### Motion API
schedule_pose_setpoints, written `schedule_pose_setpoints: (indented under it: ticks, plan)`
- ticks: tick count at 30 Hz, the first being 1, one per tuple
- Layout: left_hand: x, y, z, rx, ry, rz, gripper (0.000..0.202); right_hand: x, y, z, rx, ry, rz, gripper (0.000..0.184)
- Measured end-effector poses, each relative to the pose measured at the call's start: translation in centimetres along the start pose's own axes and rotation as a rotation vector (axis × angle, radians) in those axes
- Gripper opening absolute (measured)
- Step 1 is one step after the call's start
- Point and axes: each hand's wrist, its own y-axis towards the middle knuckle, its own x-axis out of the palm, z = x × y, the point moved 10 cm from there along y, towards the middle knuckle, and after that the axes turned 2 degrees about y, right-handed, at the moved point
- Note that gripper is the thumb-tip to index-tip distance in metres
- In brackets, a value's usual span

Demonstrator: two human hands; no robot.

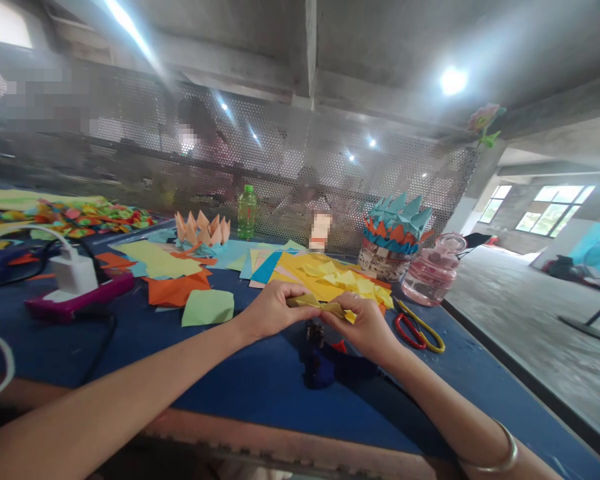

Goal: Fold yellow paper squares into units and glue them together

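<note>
left hand point(275, 310): clenched, pinching one end of folded yellow paper point(313, 304) | right hand point(360, 327): clenched, pinching the other end, knuckles close to the left hand | paper: held between both hands above blue table point(260, 383), just before yellow paper pile point(325, 277) | nearby: red-and-yellow scissors point(419, 330) lying right of the hands

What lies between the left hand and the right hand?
In the head view, a folded piece of yellow paper spans the gap, held between the left hand and the right hand.
</note>
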Motion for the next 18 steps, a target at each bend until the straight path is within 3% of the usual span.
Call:
schedule_pose_setpoints:
  ticks: [18]
  plan:
    - [-0.27,0.40,-0.36,0.020,0.043,0.002,0.034,0.35,-0.07,-0.44,-0.042,-0.073,-0.026,0.026]
